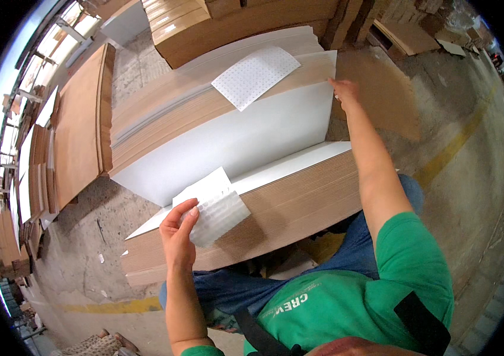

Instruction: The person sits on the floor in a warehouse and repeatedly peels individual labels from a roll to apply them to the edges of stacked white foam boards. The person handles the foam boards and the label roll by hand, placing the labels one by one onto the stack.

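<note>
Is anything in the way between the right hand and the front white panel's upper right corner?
Nothing visible: the right hand is right at that corner of the white panel. The dotted sheet lies across the panel edges farther left, apart from the hand.

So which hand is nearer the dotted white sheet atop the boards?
Right. The right hand is at the corner of the white board, right of the dotted white sheet; the left hand is farther, lower left, holding a translucent sheet.
</note>
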Motion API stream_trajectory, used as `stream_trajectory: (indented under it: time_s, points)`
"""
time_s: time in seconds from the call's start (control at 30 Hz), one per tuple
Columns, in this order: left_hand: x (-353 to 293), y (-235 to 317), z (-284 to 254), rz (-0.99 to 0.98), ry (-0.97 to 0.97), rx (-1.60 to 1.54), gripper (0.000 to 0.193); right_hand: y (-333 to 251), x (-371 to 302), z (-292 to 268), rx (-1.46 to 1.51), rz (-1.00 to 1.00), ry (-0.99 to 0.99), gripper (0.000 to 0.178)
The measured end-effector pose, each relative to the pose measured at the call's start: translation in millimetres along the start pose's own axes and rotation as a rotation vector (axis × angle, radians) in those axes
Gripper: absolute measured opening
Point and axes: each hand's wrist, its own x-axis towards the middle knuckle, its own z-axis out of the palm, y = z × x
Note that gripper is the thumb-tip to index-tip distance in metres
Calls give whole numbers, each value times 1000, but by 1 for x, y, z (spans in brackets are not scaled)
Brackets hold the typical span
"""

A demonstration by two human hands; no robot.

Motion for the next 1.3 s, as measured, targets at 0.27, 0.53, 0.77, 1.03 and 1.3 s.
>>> stream_trajectory:
  time_s: [0.27, 0.53, 0.77, 1.03, 1.3]
  points:
    - [-6, 3, -6, 85, -5, -48, 22, -14, -21, -70, 8, 170, -445, 24]
    - [-6, 3, -4, 55, -24, -58, 23, -9, -17, -47, 131, -126, -297, 26]
    - [-2, 0, -2, 21, 27, -19, 22, 9, -11, 31, -63, -387, 21, 32]
    - [7, -7, 5, -25, -28, 32, 23, 49, 29, -8, -107, -454, 130, 37]
    - [10, -23, -9, 13, -27, -12, 24, 12, 12, 11, 69, -82, -41, 31]
